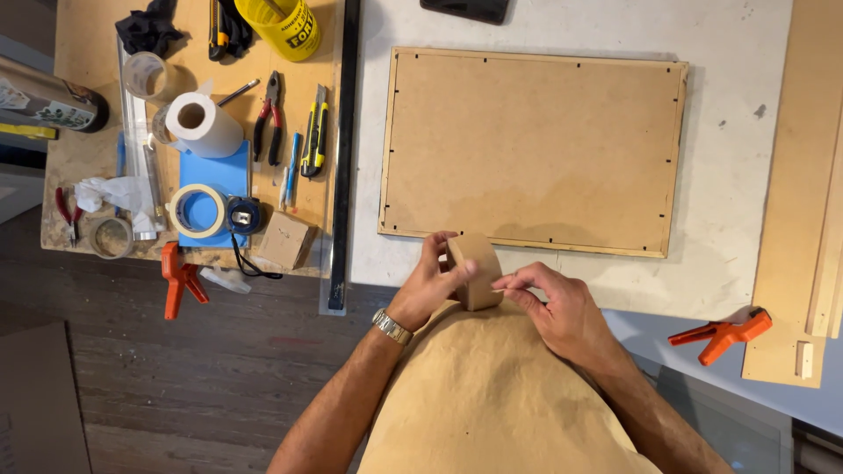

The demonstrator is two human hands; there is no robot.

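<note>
Hands [430, 281] on tape roll [475, 270] (end hidden)

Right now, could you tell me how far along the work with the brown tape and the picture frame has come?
Done: the picture frame lies face down on the white table, its backing board already set in. In hand: the left hand holds a roll of brown tape while the right hand picks at its loose end. Left: no tape shows along the frame's edges yet, so the taping itself looks not yet begun.

Left hand [430, 281] curled in grip; right hand [553, 303] fingertips pinching.
</note>
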